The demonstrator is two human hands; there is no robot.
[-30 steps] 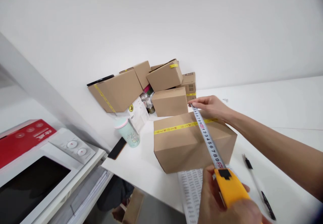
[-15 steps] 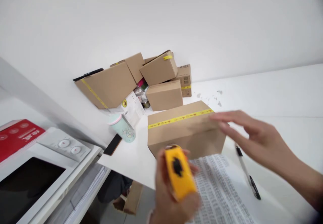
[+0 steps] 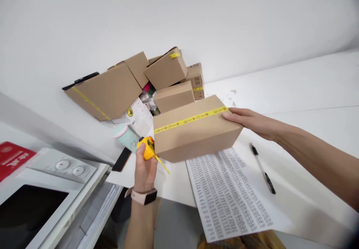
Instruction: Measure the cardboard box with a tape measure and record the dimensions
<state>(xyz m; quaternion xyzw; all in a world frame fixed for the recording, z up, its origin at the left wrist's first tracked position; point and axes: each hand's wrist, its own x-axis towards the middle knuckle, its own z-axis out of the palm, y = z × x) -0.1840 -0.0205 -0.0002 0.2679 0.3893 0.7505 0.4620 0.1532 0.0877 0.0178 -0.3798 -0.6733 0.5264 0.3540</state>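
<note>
Two hands had left the tape-across-the-top pose and gone to opposite ends of the cardboard box.
A second earlier the blade lay stretched over the lid; by now it was drawn in, and the left hand gripped the yellow tape measure at the box's left end, while the right hand lay flat-fingered against its right end. Seemingly one measurement was finished. Brown, sealed with yellow tape, the box sat on the white table, over the printed sheet.
</note>
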